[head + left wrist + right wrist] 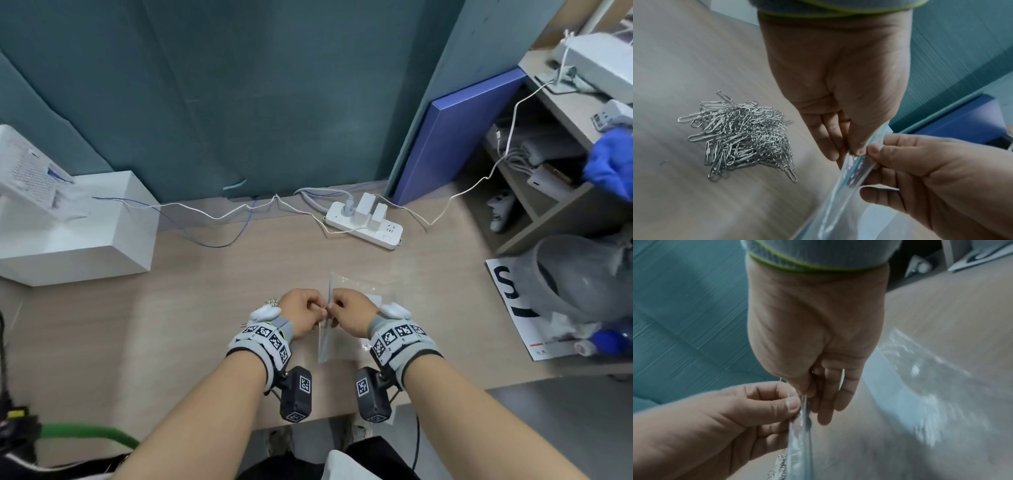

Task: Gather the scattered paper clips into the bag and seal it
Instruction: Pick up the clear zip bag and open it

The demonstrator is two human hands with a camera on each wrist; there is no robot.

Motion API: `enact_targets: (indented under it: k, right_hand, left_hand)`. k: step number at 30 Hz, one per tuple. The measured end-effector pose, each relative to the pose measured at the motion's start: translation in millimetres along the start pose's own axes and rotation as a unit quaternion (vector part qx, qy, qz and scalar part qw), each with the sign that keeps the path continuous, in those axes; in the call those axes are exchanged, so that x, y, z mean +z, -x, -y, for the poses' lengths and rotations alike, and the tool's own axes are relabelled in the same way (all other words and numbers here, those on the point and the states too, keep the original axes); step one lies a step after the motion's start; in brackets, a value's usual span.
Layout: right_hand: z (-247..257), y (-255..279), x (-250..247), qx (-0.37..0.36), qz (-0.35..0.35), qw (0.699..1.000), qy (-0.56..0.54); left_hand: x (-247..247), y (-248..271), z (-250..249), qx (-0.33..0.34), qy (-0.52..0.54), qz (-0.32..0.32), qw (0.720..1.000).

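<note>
A clear plastic zip bag [346, 291] lies on the wooden desk with its zip edge lifted between my hands. My left hand [301, 313] and my right hand [349, 311] both pinch that edge, thumb and forefinger close together. From the left wrist view the bag's mouth [857, 168] is caught between my left hand's fingertips [857, 150] and my right hand's thumb [874, 150]. A pile of silver paper clips [742, 134] sits on the desk just left of my left hand, mostly hidden behind it in the head view [272, 302]. The right wrist view shows the bag [920, 386] spreading to the right.
A white power strip [364, 224] with plugs and trailing cables lies behind the bag. A white box [85, 233] stands at the left. At the right are a magazine [513, 308], a grey object [589, 274] and shelves with clutter. The desk's front edge runs just under my wrists.
</note>
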State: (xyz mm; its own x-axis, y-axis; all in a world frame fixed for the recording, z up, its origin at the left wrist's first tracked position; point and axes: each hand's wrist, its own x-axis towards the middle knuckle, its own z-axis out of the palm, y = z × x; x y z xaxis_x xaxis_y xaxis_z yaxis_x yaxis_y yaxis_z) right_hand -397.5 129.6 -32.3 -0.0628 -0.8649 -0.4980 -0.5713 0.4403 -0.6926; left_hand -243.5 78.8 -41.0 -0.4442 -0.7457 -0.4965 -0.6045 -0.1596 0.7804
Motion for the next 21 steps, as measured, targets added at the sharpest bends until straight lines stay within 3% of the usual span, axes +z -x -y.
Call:
enact_targets:
  k: [4, 11, 15, 18, 21]
  right_hand:
    - [6.5, 5.5, -7.7, -0.014, 0.049, 0.998, 0.046]
    - [12.4, 12.0, -20.8, -0.001, 0.106, 0.994, 0.032]
    - [3.8, 8.2, -27.8, 0.014, 0.051, 0.997, 0.064]
    - [12.2, 10.8, -28.4, 0.016, -0.015, 0.999, 0.029]
    - [19.8, 11.7, -27.9, -0.007, -0.036, 0.999, 0.032]
  left_hand:
    - [-4.5, 3.0, -5.1, 0.025, -0.068, -0.001, 0.997]
    - [-13.0, 4.0, -5.0, 0.02, -0.098, 0.006, 0.995]
    - [-20.5, 4.2, -1.2, 0.014, -0.112, -0.004, 0.994]
    - [-16.7, 6.8, -10.5, 0.037, -0.102, -0.031, 0.994]
    - [-13.3, 9.3, -20.0, 0.066, -0.069, -0.033, 0.995]
